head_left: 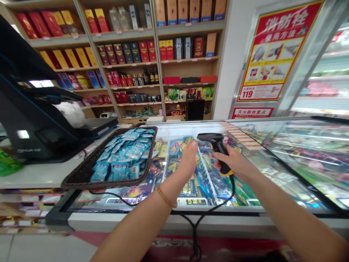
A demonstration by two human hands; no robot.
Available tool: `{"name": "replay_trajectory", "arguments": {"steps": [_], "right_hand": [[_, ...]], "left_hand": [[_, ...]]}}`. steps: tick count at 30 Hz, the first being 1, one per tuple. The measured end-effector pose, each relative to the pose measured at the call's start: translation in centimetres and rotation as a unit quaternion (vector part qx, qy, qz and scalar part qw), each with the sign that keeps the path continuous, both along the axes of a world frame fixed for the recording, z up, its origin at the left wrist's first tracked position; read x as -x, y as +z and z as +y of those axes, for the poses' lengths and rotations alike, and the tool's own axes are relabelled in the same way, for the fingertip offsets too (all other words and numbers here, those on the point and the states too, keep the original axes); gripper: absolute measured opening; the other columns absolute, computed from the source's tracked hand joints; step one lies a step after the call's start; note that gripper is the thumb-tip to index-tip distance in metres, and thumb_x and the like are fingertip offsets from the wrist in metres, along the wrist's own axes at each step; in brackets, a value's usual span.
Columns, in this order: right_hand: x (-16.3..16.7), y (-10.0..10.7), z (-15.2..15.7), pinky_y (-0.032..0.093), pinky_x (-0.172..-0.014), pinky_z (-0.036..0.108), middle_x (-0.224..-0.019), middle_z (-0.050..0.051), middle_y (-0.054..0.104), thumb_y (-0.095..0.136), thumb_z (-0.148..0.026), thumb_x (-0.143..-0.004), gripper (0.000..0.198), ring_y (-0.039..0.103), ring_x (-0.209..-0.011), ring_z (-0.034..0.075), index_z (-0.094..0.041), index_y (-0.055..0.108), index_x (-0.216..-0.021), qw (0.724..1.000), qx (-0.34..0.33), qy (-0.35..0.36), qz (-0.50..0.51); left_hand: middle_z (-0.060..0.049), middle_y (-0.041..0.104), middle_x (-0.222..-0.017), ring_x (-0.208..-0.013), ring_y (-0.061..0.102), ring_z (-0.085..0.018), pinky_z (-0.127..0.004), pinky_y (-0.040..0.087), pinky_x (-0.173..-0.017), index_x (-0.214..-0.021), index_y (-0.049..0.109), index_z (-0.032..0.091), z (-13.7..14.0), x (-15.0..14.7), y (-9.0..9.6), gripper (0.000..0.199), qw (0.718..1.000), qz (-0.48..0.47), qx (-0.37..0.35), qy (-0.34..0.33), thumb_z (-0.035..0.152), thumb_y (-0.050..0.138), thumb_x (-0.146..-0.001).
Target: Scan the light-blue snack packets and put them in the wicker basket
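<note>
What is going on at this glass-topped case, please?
A person's right hand has its grip around a black scanner, held above the glass-topped case. The left hand is raised near it; what it holds, if anything, I cannot tell. A dark woven basket of blue packets rests at the case's left end, touched by neither hand.

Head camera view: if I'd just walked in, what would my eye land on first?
Probably the heap of bright blue packets in the dark woven basket, left of the picture's middle. Next might come the black and yellow scanner in the person's right hand, held above the display case. At upper right, a big red and yellow poster stands out on the wall.
</note>
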State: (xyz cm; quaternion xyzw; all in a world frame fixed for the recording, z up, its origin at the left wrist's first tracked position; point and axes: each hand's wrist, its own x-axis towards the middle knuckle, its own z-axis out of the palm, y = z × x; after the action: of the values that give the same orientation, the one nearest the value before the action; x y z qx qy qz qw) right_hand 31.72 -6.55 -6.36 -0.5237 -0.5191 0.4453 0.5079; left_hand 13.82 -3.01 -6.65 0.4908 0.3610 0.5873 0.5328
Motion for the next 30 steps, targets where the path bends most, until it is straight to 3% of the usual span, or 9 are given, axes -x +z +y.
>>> {"name": "replay_trajectory", "arguments": {"steps": [4,8,14,18,21,23,26,28,30], "right_hand": [[-5.2,1.1,0.3,0.042,-0.043,0.024,-0.053,-0.003,0.057,0.076,-0.032,-0.069,0.027,0.050,-0.043,0.011,-0.022,0.056,-0.084,0.994,-0.065,-0.087,0.012],[-8.1,1.3,1.0,0.041,-0.041,0.025,-0.060,-0.001,0.060,0.077,-0.032,-0.066,0.028,0.050,-0.045,0.011,-0.023,0.054,-0.080,0.983,-0.084,-0.145,0.077],[-11.3,0.9,0.9,0.040,-0.044,0.029,-0.053,-0.002,0.057,0.077,-0.038,-0.073,0.024,0.049,-0.045,0.013,-0.024,0.058,-0.080,0.972,-0.124,-0.201,-0.015],[-14.4,1.3,0.6,0.038,-0.045,0.031,-0.052,-0.001,0.058,0.075,-0.041,-0.077,0.022,0.048,-0.044,0.014,-0.026,0.059,-0.078,0.943,-0.145,-0.255,-0.155],[-15.0,1.3,0.9,0.038,-0.045,0.032,-0.054,-0.001,0.059,0.076,-0.043,-0.076,0.024,0.049,-0.044,0.015,-0.027,0.059,-0.077,0.925,-0.164,-0.279,-0.197],[-14.0,1.1,1.4,0.038,-0.044,0.031,-0.055,0.000,0.060,0.078,-0.045,-0.073,0.027,0.049,-0.044,0.015,-0.026,0.058,-0.078,0.944,-0.170,-0.254,-0.128],[-11.2,0.8,2.6,0.037,-0.041,0.029,-0.057,0.000,0.061,0.083,-0.046,-0.065,0.035,0.048,-0.042,0.013,-0.024,0.059,-0.079,0.970,-0.157,-0.187,-0.008],[-9.2,0.7,3.4,0.037,-0.040,0.027,-0.057,-0.001,0.062,0.083,-0.046,-0.063,0.038,0.049,-0.042,0.012,-0.023,0.059,-0.080,0.977,-0.150,-0.146,0.028],[-7.5,0.5,4.2,0.037,-0.040,0.026,-0.055,-0.001,0.060,0.081,-0.048,-0.067,0.036,0.049,-0.042,0.012,-0.022,0.060,-0.080,0.984,-0.140,-0.103,0.040]], "left_hand": [[-0.011,0.068,-0.115,-0.110,0.062,-0.022,-0.032,0.049,-0.092,-0.104,0.071,0.019,0.2,4.1,0.5,0.025,0.992,0.045,-0.104,0.055,0.038,0.059,-0.091],[-0.008,0.071,-0.094,-0.084,0.065,-0.019,-0.030,0.051,-0.078,-0.101,0.073,0.021,-1.5,5.2,-1.3,0.028,0.980,0.139,-0.082,-0.113,0.042,0.066,-0.086],[-0.007,0.075,-0.090,-0.077,0.067,-0.019,-0.027,0.050,-0.069,-0.106,0.076,0.025,-4.3,5.0,-3.9,0.030,0.855,0.337,-0.065,-0.388,0.042,0.066,-0.084],[-0.004,0.077,-0.085,-0.073,0.068,-0.017,-0.024,0.049,-0.066,-0.092,0.081,0.025,-4.6,6.1,-3.8,0.019,0.784,0.416,-0.088,-0.452,0.035,0.068,-0.081],[-0.004,0.078,-0.083,-0.071,0.069,-0.017,-0.024,0.050,-0.067,-0.087,0.082,0.026,-4.4,6.7,-3.0,0.016,0.759,0.436,-0.102,-0.473,0.033,0.071,-0.078],[-0.004,0.077,-0.079,-0.068,0.069,-0.017,-0.024,0.051,-0.064,-0.082,0.082,0.027,-3.6,7.0,-2.1,0.013,0.792,0.423,-0.134,-0.420,0.033,0.071,-0.077],[-0.006,0.076,-0.079,-0.070,0.069,-0.020,-0.028,0.054,-0.065,-0.078,0.080,0.026,-0.7,8.7,-0.1,0.015,0.895,0.362,-0.212,-0.153,0.036,0.069,-0.078],[-0.009,0.075,-0.083,-0.074,0.068,-0.021,-0.032,0.055,-0.072,-0.084,0.079,0.023,2.5,11.0,1.7,0.018,0.903,0.359,-0.233,0.043,0.037,0.070,-0.076],[-0.011,0.074,-0.087,-0.081,0.068,-0.024,-0.037,0.054,-0.081,-0.088,0.076,0.019,6.1,14.2,3.5,0.021,0.876,0.388,-0.205,0.202,0.034,0.069,-0.075]]}}
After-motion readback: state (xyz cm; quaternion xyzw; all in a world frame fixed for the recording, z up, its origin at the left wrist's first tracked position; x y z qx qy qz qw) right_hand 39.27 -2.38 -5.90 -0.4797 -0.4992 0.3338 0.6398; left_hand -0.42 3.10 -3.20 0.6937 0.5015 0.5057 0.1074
